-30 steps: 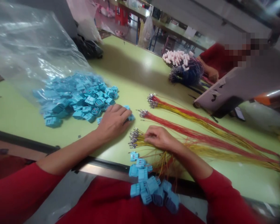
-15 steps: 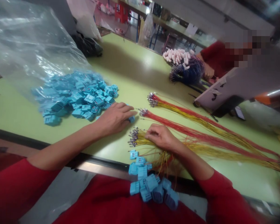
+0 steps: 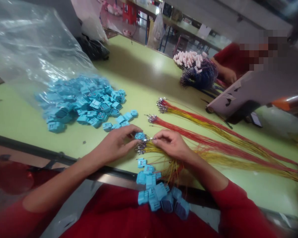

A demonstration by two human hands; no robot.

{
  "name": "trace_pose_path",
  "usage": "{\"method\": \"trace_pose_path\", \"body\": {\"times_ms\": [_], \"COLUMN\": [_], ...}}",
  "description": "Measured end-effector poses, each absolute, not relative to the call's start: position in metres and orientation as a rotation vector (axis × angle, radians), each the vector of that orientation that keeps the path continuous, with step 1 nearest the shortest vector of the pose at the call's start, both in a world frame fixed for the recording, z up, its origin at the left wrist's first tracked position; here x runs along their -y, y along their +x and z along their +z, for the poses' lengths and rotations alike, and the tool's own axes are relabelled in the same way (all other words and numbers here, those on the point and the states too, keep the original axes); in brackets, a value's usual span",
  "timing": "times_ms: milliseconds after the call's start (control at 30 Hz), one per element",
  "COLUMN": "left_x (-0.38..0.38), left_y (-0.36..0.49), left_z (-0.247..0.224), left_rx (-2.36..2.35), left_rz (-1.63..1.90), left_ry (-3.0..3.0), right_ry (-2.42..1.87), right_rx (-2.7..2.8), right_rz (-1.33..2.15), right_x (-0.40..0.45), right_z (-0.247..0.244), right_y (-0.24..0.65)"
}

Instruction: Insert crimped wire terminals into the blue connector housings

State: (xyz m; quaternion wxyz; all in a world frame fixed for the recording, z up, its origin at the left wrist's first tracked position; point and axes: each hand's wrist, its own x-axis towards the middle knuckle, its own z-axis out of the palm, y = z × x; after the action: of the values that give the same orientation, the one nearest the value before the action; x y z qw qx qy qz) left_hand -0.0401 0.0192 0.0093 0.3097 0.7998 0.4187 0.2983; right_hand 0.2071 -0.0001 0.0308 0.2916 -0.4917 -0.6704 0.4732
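Note:
Between the thumb and fingers of my left hand point(image 3: 121, 140) is a blue connector housing point(image 3: 140, 136). My right hand point(image 3: 172, 144) pinches a wire by its metal terminal end point(image 3: 151, 139), close to the housing's right side. Whether the terminal touches the housing I cannot tell. Beneath both hands lies a bundle of yellow wires point(image 3: 157, 150) with metal terminals at its left end. Several blue housings with wires attached point(image 3: 150, 181) hang over the table's front edge below. A few loose housings point(image 3: 127, 116) lie just beyond my left hand.
A large heap of blue housings point(image 3: 89, 102) spills from a clear plastic bag point(image 3: 39, 43) at left. Red and yellow wire bundles point(image 3: 188, 117) stretch rightward. Farther back are dark blue wires with pale pink connectors point(image 3: 198, 71), near another person's hand point(image 3: 227, 75) and a grey panel point(image 3: 250, 82).
My left hand has moved toward me from the loose housings, bringing one blue housing to my right hand. My right hand now holds a wire end against or near it.

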Motion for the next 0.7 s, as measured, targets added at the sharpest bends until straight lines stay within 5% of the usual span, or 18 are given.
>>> {"method": "trace_pose_path", "body": {"times_ms": [700], "left_x": [0.007], "left_y": [-0.017], "left_z": [-0.004], "left_rx": [-1.039], "left_rz": [0.945], "left_ry": [1.447], "right_ry": [-1.108], "right_rx": [2.203], "right_rz": [0.569], "right_x": [0.007], "right_z": [0.035], "right_y": [0.212]}}
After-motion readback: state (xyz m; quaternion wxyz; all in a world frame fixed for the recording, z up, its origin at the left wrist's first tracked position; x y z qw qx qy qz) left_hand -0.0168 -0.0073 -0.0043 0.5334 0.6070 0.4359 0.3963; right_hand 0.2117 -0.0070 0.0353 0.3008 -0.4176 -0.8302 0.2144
